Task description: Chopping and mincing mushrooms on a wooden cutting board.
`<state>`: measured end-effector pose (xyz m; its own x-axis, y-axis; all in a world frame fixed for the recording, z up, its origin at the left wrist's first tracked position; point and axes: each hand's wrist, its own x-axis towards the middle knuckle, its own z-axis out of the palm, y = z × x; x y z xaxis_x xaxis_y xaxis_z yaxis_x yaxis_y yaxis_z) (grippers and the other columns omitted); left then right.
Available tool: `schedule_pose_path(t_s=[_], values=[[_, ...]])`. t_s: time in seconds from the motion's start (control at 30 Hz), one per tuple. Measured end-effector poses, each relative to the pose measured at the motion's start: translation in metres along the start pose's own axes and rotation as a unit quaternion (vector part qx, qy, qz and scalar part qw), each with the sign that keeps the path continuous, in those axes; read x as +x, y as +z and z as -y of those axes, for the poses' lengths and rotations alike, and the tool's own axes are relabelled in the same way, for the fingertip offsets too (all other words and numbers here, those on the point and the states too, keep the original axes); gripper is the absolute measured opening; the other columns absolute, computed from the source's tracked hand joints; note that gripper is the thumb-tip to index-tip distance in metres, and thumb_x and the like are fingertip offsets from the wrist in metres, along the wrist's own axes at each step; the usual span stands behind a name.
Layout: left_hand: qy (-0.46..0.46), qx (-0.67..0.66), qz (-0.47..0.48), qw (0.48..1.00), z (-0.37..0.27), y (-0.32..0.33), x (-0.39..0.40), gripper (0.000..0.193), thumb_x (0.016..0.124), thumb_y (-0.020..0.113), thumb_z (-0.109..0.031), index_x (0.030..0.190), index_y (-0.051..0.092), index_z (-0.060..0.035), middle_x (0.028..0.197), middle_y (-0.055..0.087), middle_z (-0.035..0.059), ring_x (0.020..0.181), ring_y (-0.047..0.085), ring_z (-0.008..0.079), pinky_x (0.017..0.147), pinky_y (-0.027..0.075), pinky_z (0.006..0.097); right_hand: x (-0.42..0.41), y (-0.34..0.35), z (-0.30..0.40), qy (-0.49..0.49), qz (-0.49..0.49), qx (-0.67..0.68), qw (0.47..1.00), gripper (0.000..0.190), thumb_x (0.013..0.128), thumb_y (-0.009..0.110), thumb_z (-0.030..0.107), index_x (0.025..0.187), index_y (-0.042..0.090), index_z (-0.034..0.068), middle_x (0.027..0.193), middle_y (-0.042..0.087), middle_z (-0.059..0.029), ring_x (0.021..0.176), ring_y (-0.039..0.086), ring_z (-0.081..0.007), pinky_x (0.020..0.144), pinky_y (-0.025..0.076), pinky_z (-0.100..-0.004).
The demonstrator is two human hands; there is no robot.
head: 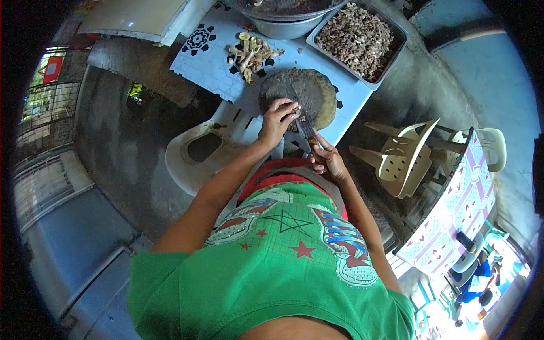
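Observation:
My right hand [328, 158] grips the wooden handle of a kitchen knife [304, 127], whose blade lies over the near part of a round wooden chopping block [321, 95]. At the block's near left edge, the fingers of my left hand [278, 119] pinch a small brownish piece of food [296, 111] beside the blade. What the piece is, I cannot tell. Beyond the block to the left lies a heap of pale bones and scraps [253, 55]. A metal tray [369, 83] at the right holds a pile of finely chopped meat [357, 38].
A large metal basin [284, 29] with a mesh strainer on top stands at the table's [346, 123] far side. A white plastic chair [182, 157] is close on the left. Stacked cream chairs [408, 165] and a cloth-covered table [452, 212] stand right. People are at the far lower right.

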<state>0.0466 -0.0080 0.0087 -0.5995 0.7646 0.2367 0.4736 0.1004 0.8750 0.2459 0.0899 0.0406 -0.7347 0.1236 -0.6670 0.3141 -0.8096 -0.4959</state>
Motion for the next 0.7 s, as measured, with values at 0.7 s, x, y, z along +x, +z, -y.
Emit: schedule_pose_path(t_s=[0.7], values=[[0.096, 0.010, 0.010, 0.995, -0.039, 0.113, 0.234, 0.027, 0.086, 0.062, -0.004, 0.111, 0.071, -0.0071, 0.133, 0.055, 0.0167, 0.111, 0.060, 0.0320, 0.093, 0.050, 0.0382, 0.016, 0.006, 0.208, -0.215, -0.103, -0.042, 0.970, 0.057, 0.100, 0.043, 0.014, 0.153, 0.024, 0.023, 0.079, 0.049, -0.0025, 0.054, 0.038, -0.0054, 0.043, 0.033, -0.0190]])
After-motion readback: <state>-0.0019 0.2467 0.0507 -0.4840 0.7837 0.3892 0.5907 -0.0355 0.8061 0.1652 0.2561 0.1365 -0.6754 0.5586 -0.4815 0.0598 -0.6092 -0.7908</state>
